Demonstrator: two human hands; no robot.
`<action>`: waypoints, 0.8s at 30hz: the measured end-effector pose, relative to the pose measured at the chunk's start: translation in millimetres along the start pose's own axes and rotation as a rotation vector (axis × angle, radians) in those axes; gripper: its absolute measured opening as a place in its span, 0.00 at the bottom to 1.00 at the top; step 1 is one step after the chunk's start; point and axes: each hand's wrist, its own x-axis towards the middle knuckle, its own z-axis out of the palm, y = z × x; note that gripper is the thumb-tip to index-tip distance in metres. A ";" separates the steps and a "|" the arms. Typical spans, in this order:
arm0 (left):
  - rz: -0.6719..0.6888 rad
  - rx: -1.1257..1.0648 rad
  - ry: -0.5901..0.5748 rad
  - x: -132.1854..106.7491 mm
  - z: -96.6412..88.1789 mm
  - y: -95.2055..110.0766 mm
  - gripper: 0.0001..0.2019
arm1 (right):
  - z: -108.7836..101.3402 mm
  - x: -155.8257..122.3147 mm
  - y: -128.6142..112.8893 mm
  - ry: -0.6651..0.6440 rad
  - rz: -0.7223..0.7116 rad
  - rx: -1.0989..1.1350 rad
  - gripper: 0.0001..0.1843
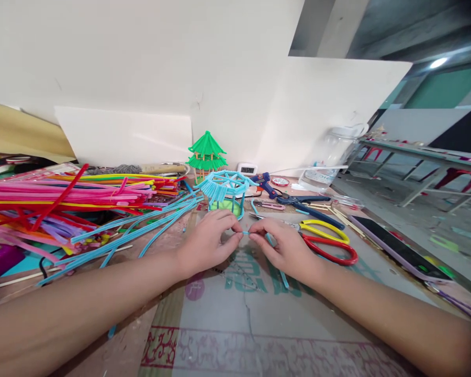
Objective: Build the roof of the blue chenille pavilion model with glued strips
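My left hand [210, 241] and my right hand [284, 246] meet over the table, both pinching a thin light-blue pipe cleaner [246, 232] between fingertips. Its tail runs down under my right hand [283, 277]. Just beyond the hands stands a light-blue pipe-cleaner pavilion [224, 189] on a green base. A green pavilion model [206, 152] stands behind it by the wall.
A heap of coloured pipe cleaners [63, 199] lies at the left, with blue ones [141, 230] spilling toward my left hand. Yellow scissors [324, 230], red scissors [329, 250], a blue glue gun [267, 184], a phone [400, 251] and a plastic jar [329, 157] sit at the right.
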 end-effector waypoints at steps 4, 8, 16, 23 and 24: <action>-0.028 -0.032 0.003 0.7 -0.6 -0.8 0.03 | -1.2 0.2 1.1 0.000 -0.040 0.011 0.05; -0.039 -0.052 -0.008 0.8 0.4 -2.4 0.03 | -0.7 0.3 0.6 -0.023 -0.077 -0.027 0.05; -0.188 0.049 -0.166 7.5 -8.0 -3.5 0.07 | -2.5 4.9 0.9 -0.009 0.052 -0.067 0.08; -0.443 0.280 -0.513 19.9 -45.6 -39.3 0.08 | 0.2 4.7 8.4 -0.061 0.011 -0.160 0.09; -0.455 0.294 -0.581 20.4 -50.7 -45.8 0.10 | 0.9 4.1 9.0 -0.070 -0.017 -0.184 0.10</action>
